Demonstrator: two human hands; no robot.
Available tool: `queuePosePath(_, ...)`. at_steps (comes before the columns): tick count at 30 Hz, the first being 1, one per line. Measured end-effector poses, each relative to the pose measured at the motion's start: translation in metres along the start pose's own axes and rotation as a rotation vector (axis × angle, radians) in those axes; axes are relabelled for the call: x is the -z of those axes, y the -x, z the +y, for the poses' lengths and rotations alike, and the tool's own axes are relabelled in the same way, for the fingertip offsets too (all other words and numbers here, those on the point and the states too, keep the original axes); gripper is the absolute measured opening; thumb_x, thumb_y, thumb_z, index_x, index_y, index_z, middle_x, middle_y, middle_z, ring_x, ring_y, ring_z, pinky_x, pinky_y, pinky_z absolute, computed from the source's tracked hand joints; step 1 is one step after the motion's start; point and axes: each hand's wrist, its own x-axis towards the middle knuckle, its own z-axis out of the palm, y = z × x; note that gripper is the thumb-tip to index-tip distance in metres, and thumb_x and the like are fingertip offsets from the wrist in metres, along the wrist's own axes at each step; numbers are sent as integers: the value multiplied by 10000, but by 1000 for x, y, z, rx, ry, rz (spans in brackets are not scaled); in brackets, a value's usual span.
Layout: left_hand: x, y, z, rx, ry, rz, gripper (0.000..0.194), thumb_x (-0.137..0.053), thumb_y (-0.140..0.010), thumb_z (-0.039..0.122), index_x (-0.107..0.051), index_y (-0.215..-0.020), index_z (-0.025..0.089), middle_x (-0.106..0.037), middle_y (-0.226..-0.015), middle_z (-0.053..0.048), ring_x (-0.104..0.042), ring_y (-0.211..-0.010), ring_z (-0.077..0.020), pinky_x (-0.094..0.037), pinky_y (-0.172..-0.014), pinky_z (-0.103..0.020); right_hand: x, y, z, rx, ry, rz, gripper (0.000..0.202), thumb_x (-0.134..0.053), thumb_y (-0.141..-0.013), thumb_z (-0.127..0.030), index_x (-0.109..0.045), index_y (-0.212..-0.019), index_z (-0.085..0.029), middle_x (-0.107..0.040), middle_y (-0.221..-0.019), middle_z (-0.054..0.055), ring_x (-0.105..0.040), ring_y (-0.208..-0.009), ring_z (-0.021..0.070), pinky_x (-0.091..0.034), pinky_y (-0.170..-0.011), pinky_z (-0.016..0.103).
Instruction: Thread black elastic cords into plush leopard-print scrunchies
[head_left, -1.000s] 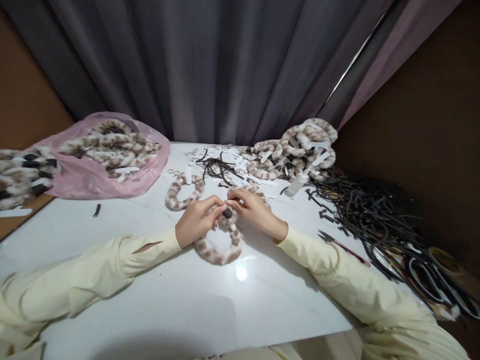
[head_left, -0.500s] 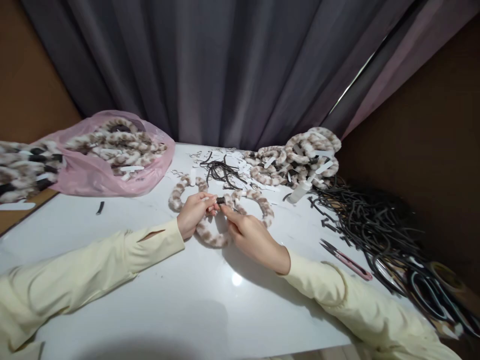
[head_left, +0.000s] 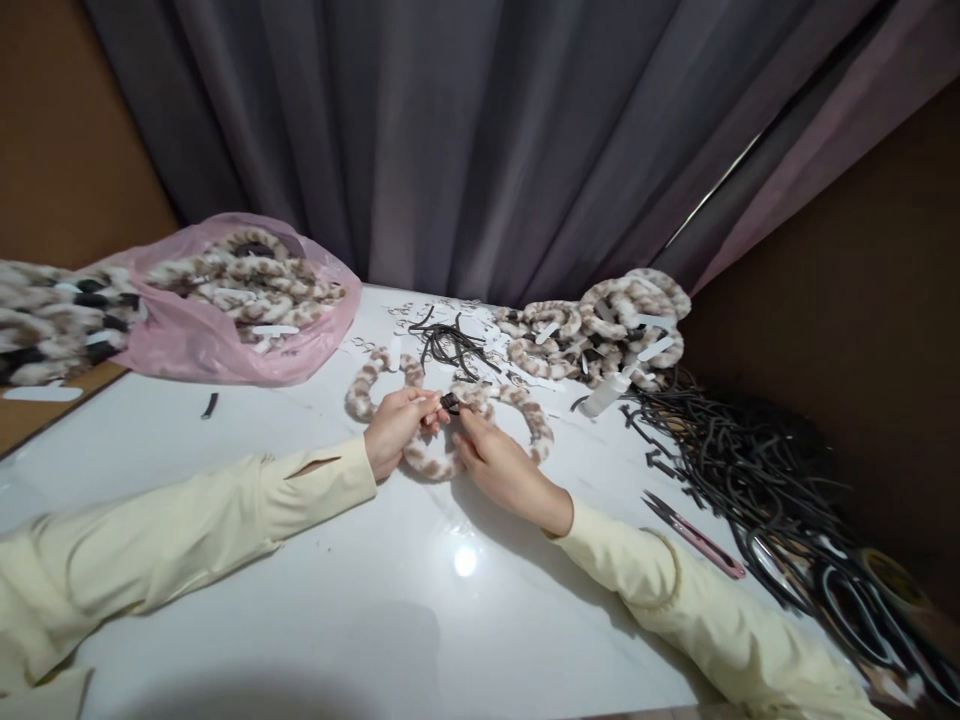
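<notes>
A brown-and-white furry strap (head_left: 433, 464) lies looped on the white table between my hands. Black cord (head_left: 449, 402) is wound around a short section of it, held slightly up from the tabletop. My left hand (head_left: 397, 428) is closed, pinching the strap just left of the winding. From the right, my right hand (head_left: 510, 472) has its thumb and fingers closed at the black cord. My fingertips partly hide the winding and the cord's end.
Furry straps fill a pink plastic bag (head_left: 300, 365) at left; more (head_left: 630, 300) are heaped back right. Black cords (head_left: 454, 345) and metal clasps lie behind my hands. On the right are a small bottle (head_left: 606, 394), pink-handled snips (head_left: 694, 535) and a black cord pile (head_left: 727, 440).
My right fingers have shifted around the winding, and the black cord is turned at a different angle. My left hand keeps its pinch. The whole view has swung slightly.
</notes>
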Motion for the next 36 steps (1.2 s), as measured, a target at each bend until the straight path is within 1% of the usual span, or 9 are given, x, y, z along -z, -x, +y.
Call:
queuePosePath(7,0,0,-5,-80,-46,-27,169,-616,-713,260,-511,-706,127,-525,-525,34,-440,-445,-55,-348,-483,-183,-2,-11,4,-108,-370,70,247,-481,-838,-199,-605,-1042,-134,-659,-946,69,-572,-803,165,-410,-705,253)
queuePosePath(10,1,-1,-9,-168,-165,-42,172,-584,-743,297,-506,-743,145,-559,-557,25,-437,-444,-66,-351,-480,-191,-4,-11,5,-123,-398,79,191,-510,-811,-191,-661,-909,-128,-670,-819,41,-548,-702,140,-386,-647,227)
queuePosePath(16,4,2,-5,-510,-800,28,149,-524,-800,319,-572,-752,186,-584,-573,28,-489,-499,-113,-355,-544,-220,6,-4,-1,-51,-130,65,184,-441,-820,-130,-624,-808,-149,-600,-679,14,-481,-603,122,-307,-562,220)
queuePosePath(20,4,6,-3,-653,-984,-61,126,-493,-823,271,-576,-764,196,-592,-585,27,-515,-522,-121,-362,-580,-216,19,2,-3,42,214,93,217,-427,-727,-6,-569,-786,-158,-585,-745,40,-487,-644,147,-275,-546,236)
queuePosePath(23,5,6,-4,-674,-1001,-116,136,-478,-830,280,-574,-782,197,-596,-581,22,-528,-517,-130,-370,-571,-217,23,2,2,100,402,96,276,-421,-674,46,-557,-798,-159,-576,-783,65,-502,-732,179,-280,-554,246)
queuePosePath(26,6,5,-4,-665,-982,-154,156,-472,-835,301,-580,-795,195,-604,-568,22,-543,-510,-133,-384,-568,-216,24,-1,7,166,432,125,295,-406,-684,58,-554,-812,-162,-573,-796,73,-500,-794,194,-309,-582,251)
queuePosePath(30,6,6,-3,-621,-938,-171,170,-477,-837,313,-581,-774,195,-622,-563,33,-524,-462,-110,-396,-555,-205,25,-4,10,175,295,153,264,-394,-753,29,-563,-823,-161,-576,-814,70,-505,-781,181,-351,-628,252)
queuePosePath(33,5,8,-2,-528,-869,-179,171,-487,-831,332,-577,-793,192,-641,-596,29,-506,-421,-97,-403,-516,-203,27,-6,12,171,156,123,231,-399,-788,2,-561,-831,-157,-569,-789,54,-511,-738,165,-360,-635,247)
queuePosePath(36,5,8,-3,-435,-766,-206,185,-501,-819,358,-576,-814,189,-649,-612,16,-500,-404,-96,-401,-467,-202,27,-8,15,178,75,149,182,-396,-834,-53,-546,-830,-157,-553,-821,59,-512,-749,164,-372,-656,252)
